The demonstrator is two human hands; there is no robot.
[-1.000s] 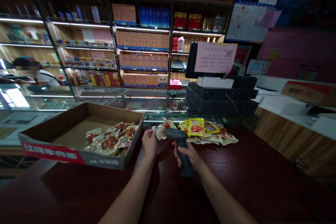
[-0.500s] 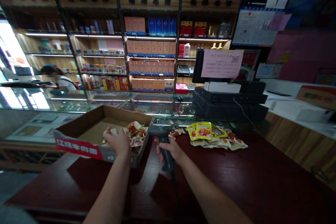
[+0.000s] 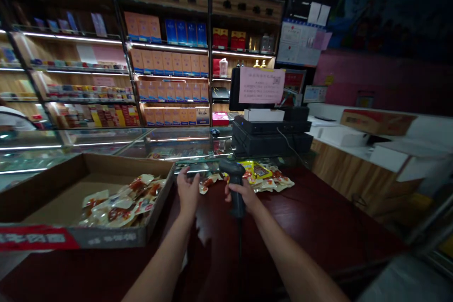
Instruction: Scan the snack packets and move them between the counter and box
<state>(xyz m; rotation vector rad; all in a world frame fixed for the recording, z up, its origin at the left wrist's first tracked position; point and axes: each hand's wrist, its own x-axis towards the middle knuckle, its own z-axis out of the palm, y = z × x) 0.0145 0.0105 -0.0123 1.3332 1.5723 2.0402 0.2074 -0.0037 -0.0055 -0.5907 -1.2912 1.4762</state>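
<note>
My right hand (image 3: 243,195) is wrapped round the grip of a black handheld barcode scanner (image 3: 234,184), its head pointing away from me above the dark red counter (image 3: 318,226). My left hand (image 3: 188,190) reaches forward beside it with fingers apart, fingertips near a snack packet (image 3: 207,183) lying on the counter. It holds nothing. A pile of yellow and pale snack packets (image 3: 269,178) lies just beyond the scanner. On the left, an open cardboard box (image 3: 74,240) holds several more packets (image 3: 120,200).
A black till with a screen and a pink notice (image 3: 262,86) stands behind the pile. A glass display case (image 3: 106,144) runs along the back, with stocked shelves (image 3: 170,75) behind it. Part of another person shows at the far left (image 3: 10,120). A white side counter (image 3: 389,146) is on the right.
My left hand has left the cardboard box and moved right to the packet by the scanner. The view has swung left to right; my right hand keeps the scanner.
</note>
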